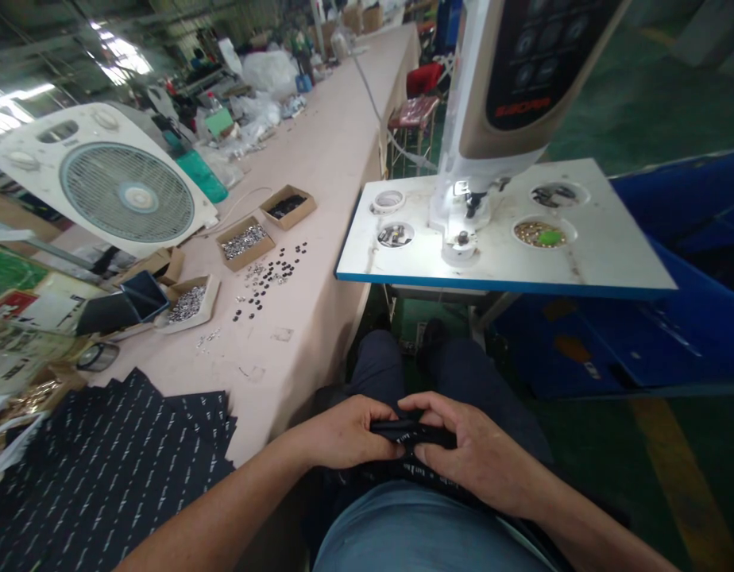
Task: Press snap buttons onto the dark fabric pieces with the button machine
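Observation:
Black cloth with small white print (426, 469) lies bunched in the lap. My left hand (355, 433) grips its folded edge between thumb and fingers. On the right side of the same fold, my right hand (462, 449) pinches the cloth, thumb below and fingers above. The two hands are a short gap apart. Ahead of them stands a pressing machine (462, 230) with a lit work point, set in a white table (498, 266). Round wells in that table hold small metal parts (396, 234) and brass-coloured pieces with a green item (539, 233).
Left, a long covered table (307, 318) bears a pile of printed black cloth (129, 469), small boxes of metal parts (245, 242), scattered black pieces (272, 278) and a box fan (129, 191). Blue bins (658, 326) stand right. The white table's blue front edge lies beyond the knees.

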{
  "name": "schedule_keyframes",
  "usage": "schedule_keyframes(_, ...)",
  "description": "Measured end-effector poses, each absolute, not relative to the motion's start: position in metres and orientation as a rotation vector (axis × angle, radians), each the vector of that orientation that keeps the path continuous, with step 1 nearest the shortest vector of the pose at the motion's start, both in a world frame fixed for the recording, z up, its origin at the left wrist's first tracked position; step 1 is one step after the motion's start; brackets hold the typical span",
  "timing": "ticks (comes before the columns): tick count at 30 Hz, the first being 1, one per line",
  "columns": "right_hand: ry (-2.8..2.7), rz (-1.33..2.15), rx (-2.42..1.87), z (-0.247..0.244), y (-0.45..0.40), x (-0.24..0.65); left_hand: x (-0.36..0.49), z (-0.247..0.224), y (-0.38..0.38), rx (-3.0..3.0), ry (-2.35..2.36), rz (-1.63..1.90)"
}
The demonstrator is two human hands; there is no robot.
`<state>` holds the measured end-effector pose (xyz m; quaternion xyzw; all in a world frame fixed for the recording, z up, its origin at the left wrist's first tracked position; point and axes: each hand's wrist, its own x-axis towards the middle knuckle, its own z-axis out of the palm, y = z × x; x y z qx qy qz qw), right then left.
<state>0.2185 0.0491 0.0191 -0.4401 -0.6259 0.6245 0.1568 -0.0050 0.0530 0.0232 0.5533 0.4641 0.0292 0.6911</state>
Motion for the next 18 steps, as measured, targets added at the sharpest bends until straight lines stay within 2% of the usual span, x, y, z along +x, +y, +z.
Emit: schedule_keyframes(18,-1.724,1.664,-1.285,0.0150,0.0494,0.2139,0.0005,0.0238,0.0490,1.339,1.166,0.141)
